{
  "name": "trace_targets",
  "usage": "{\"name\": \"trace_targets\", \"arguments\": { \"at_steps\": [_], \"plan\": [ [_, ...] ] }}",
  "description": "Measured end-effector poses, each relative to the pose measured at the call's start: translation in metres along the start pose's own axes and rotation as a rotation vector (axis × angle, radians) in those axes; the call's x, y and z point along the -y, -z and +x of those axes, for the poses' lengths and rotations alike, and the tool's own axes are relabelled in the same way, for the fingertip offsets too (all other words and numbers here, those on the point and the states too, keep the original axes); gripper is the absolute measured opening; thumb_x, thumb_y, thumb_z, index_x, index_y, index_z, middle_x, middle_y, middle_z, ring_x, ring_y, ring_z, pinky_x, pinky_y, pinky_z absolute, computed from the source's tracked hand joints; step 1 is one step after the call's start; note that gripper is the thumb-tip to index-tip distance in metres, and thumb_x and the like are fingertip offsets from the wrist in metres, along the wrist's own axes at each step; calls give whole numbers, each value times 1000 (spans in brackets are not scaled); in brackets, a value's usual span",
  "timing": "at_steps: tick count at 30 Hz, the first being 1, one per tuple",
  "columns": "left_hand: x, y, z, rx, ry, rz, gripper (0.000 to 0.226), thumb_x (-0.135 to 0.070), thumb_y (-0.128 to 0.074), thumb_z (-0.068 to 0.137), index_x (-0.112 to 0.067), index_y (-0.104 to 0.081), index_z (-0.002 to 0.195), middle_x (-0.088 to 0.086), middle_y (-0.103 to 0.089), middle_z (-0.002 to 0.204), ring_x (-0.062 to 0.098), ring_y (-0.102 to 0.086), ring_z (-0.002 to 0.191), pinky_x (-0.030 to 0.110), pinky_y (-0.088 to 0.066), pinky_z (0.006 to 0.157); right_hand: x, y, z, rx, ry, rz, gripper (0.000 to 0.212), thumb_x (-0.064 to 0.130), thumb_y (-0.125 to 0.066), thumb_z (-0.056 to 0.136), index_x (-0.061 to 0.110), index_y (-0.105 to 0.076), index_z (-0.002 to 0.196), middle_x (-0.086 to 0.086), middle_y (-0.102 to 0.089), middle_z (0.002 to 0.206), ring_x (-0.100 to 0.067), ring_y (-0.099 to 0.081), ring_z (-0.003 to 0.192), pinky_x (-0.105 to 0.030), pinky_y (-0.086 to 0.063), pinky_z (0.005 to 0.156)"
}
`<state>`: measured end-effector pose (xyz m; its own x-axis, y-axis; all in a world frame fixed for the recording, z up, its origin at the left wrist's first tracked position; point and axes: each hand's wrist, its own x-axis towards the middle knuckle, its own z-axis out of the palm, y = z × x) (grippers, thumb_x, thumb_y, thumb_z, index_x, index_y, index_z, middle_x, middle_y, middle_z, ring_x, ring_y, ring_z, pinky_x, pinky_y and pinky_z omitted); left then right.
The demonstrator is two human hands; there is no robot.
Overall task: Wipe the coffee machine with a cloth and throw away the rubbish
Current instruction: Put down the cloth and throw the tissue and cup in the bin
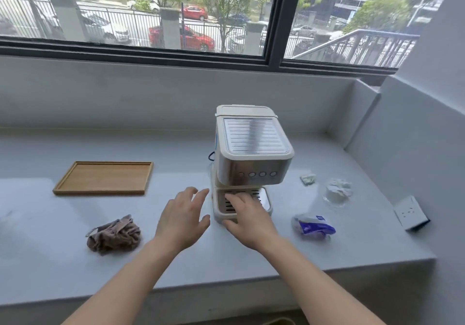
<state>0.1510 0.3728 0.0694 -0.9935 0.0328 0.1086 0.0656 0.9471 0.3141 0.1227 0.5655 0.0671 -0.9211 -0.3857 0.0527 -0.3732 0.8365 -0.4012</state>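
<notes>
Cream plastic-and-steel coffee machine (pixel 251 153) stands mid-tabletop (pixel 50 224); right hand (pixel 247 217) clasps its drip tray (pixel 266 200), left hand (pixel 183 217) spread empty, probably steadying; brown crumpled cloth (pixel 113 234) lies untouched near the front edge

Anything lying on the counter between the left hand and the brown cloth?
No. In the head view the counter is bare between the left hand and the brown cloth. The wooden tray lies farther back, out of the way.

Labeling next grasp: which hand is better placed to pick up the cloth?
Left hand, probably: it is open and free, on the side of the brown cloth. The right hand rests on the coffee machine drip tray.
</notes>
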Motion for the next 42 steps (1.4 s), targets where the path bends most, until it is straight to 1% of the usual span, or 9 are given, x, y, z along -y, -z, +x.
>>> {"name": "trace_targets", "arguments": {
  "at_steps": [5,11,16,23,26,29,33,36,42],
  "plan": [
    [-57,-15,2,5,-73,-33,58,-37,-54,88,-28,-39,143,-3,-49,133,23,-51,115,36,-46,93,-45,23,-30,-20,-57,-38,62,38,-60,89,25,-39,145,-2,-47,141,-27,-40,125,-39,-41,104],
    [-109,-37,5,66,-184,-37,57,-34,-52,87,-25,-42,143,-2,-51,131,24,-50,116,37,-45,93,-90,42,-66,-35,-175,-45,60,40,-60,91,25,-39,145,-1,-47,138,-26,-39,125,-37,-40,103],
    [-136,-55,16,124,-276,-46,58,-40,-50,88,-29,-38,144,-4,-48,136,22,-46,121,38,-43,98,-119,51,-90,-41,-309,-32,57,39,-58,91,26,-41,144,1,-48,139,-23,-39,130,-39,-43,102],
    [-167,-73,28,208,-347,-57,60,-40,-48,90,-28,-34,147,-2,-48,134,22,-48,121,38,-45,95,-164,68,-109,-94,-485,-49,39,29,-56,91,23,-56,129,-1,-60,115,-25,-53,109,-33,-47,86],
    [-182,-82,35,223,-364,-46,58,-40,-48,90,-27,-36,146,0,-50,131,23,-50,118,39,-48,92,-190,77,-107,-85,-511,-52,41,31,-56,93,25,-55,133,-1,-61,117,-23,-54,111,-34,-47,89],
    [-202,-98,48,235,-351,-43,57,-39,-49,91,-28,-37,145,0,-50,131,23,-51,117,40,-48,92,-223,86,-96,-81,-539,-26,44,32,-58,94,23,-54,136,-1,-61,126,-23,-56,117,-36,-47,95],
    [-235,-131,72,238,-309,-13,55,-41,-51,91,-31,-38,143,-1,-52,130,24,-52,114,39,-47,90,-280,98,-67,-62,-527,-36,43,31,-58,95,21,-53,136,-2,-62,129,-24,-56,119,-36,-47,94],
    [-256,-160,89,243,-208,-7,58,-47,-53,90,-34,-37,144,-4,-51,132,23,-50,118,36,-45,86,-324,103,-36,-53,-457,-51,39,29,-59,93,20,-56,132,-4,-62,130,-28,-58,117,-37,-49,91],
    [-274,-194,103,301,14,-11,62,-60,-59,85,-41,-42,142,-6,-50,136,21,-46,126,36,-48,90,-387,103,14,24,-378,-75,40,32,-58,94,17,-54,131,-11,-51,132,-32,-51,118,-38,-49,87]
  ]
}}
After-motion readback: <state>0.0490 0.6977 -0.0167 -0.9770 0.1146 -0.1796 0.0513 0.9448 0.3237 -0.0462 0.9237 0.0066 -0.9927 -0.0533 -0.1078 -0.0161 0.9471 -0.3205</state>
